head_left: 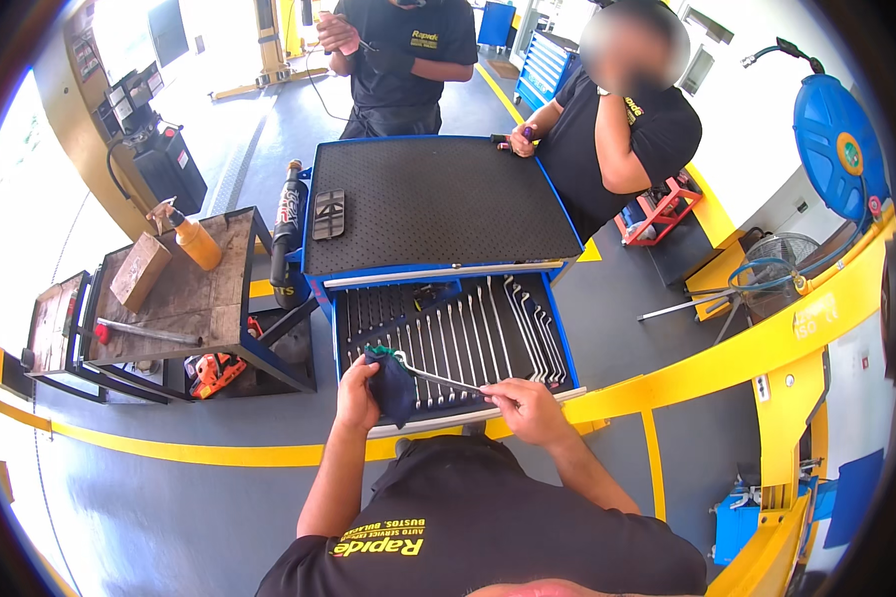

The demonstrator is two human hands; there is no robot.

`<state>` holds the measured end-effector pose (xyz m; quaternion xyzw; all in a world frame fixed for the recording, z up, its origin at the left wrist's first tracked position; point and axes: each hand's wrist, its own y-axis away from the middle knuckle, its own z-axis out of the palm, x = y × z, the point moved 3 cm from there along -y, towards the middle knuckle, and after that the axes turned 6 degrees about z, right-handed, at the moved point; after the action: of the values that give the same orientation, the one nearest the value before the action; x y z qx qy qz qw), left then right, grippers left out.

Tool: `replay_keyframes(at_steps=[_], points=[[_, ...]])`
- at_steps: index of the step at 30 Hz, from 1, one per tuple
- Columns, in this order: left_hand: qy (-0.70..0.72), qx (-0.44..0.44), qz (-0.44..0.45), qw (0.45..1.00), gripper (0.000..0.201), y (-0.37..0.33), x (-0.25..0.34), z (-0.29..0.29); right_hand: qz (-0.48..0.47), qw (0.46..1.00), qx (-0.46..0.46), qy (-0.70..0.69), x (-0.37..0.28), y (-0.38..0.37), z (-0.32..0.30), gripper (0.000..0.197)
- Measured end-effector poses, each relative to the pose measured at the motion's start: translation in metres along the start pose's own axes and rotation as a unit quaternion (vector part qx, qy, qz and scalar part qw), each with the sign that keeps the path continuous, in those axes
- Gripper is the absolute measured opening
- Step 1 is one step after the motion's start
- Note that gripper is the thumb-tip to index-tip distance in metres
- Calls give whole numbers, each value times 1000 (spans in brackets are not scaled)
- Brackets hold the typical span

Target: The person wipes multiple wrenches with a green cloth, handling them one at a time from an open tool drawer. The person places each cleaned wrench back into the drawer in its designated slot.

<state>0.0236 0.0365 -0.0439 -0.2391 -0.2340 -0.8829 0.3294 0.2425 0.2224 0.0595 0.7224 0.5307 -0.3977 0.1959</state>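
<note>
My left hand (357, 395) is closed on a dark blue cloth (393, 388) with a bit of green at its top. A long silver wrench (443, 381) runs from the cloth to my right hand (530, 409), whose fingers pinch its other end. The cloth covers the wrench's left end, so that end is partly hidden. Both hands are over the front of an open drawer (564, 343), where several wrenches (463, 333) lie side by side on a dark lining. Offset wrenches (523, 318) sit at its right, and smaller dark tools (373, 306) at its left.
The blue tool cabinet's black top (438, 204) bears a black plastic tray (330, 215). At left, a cart (234, 289) carries an orange spray bottle (197, 241) and wooden block (139, 271). Two people stand beyond the cabinet. A yellow beam (657, 373) curves past on the right.
</note>
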Motion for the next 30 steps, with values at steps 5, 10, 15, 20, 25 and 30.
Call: replay_keyframes(at_steps=[5, 10, 15, 20, 25, 30], points=[[-32, 13, 22, 999, 27, -4, -14, -1, 15, 1000, -13, -16, -1, 3, 3, 21], [-6, -29, -43, 999, 34, 2, -25, 7, 79, 994, -40, -59, 13, 7, 10, 22], [-85, -32, 20, 996, 29, -1, -25, -10, 126, 980, -49, -144, 27, 13, 14, 21], [-136, -83, 39, 986, 28, -5, -24, -30, 135, 977, -75, -146, 24, 13, 11, 21], [-293, -118, 16, 949, 28, 1, -18, -28, 186, 965, -109, -147, 42, 21, 10, 21], [-310, -139, -9, 941, 31, 7, -20, -33, 193, 960, -148, -139, 38, 19, 9, 21]])
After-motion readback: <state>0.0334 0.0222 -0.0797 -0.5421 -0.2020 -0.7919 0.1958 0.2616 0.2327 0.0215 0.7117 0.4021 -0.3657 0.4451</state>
